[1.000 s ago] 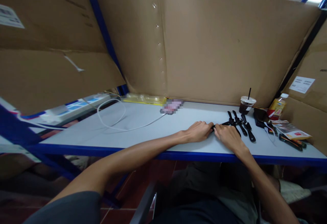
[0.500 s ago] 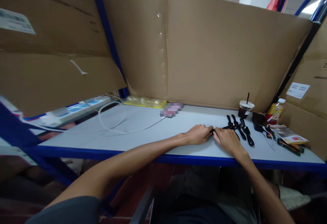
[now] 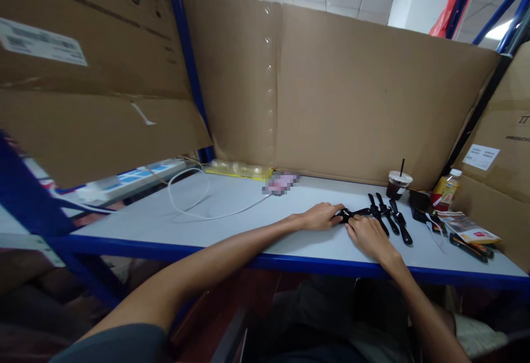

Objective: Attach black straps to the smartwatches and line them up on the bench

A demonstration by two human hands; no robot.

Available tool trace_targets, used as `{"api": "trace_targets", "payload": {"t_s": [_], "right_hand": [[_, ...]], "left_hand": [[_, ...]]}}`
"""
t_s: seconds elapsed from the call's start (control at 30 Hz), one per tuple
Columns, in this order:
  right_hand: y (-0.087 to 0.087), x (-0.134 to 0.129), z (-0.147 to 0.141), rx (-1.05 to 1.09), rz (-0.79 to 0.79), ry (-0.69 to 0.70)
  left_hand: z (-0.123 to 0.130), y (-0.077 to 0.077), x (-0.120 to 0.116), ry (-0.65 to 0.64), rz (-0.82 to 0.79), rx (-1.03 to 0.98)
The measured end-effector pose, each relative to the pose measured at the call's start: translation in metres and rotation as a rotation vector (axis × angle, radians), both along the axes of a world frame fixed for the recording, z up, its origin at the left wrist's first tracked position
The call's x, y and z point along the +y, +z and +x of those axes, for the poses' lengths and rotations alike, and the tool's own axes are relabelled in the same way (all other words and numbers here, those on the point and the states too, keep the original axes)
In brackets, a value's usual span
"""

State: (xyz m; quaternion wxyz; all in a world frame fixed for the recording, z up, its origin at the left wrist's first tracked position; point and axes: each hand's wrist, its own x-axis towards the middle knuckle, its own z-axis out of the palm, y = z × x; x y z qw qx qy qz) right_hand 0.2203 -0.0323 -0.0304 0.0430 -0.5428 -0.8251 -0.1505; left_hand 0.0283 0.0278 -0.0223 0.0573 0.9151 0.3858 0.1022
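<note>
My left hand point(image 3: 323, 216) is closed on the left end of a glossy black elongated piece point(image 3: 345, 216), its exact kind unclear. My right hand point(image 3: 367, 233) rests against the same piece from the right, fingers bent onto it. A slim black arm of the piece sticks out to the right above my right hand's knuckles. Just beyond that hand lie several similar black pieces point(image 3: 400, 222), side by side on the grey tabletop point(image 3: 232, 236). Each is narrow at the far end and thicker near the middle. My fingertips are partly hidden.
A lidded cup with a straw point(image 3: 398, 184), a bottle point(image 3: 447, 189), a black case point(image 3: 420, 203) and a packet point(image 3: 470, 227) stand or lie at the right. A blurred pink object point(image 3: 280, 183) with a white cable point(image 3: 215, 217) lies behind. Cardboard point(image 3: 331, 92) walls the table.
The held black piece shows more between my hands, its glossy middle and slim arm now visible. My hands have shifted slightly apart. The whole view has tipped up a little.
</note>
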Motion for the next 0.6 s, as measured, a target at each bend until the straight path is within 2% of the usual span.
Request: {"api": "trace_targets", "payload": {"t_s": [0.33,0.43,0.53,0.6], "right_hand": [[-0.001,-0.001,0.000,0.049,0.011,0.036],[0.011,-0.003,-0.002,0.121,0.042,0.112],[0.033,-0.026,0.008,0.355,0.170,0.317],[0.042,-0.061,0.028,0.513,0.263,0.412]], "left_hand": [[0.001,0.000,-0.002,0.017,0.032,0.047],[0.001,0.003,-0.004,0.021,0.026,0.061],[0.000,0.004,-0.004,0.014,0.005,0.057],[0.000,0.004,-0.004,0.014,-0.002,0.059]]}}
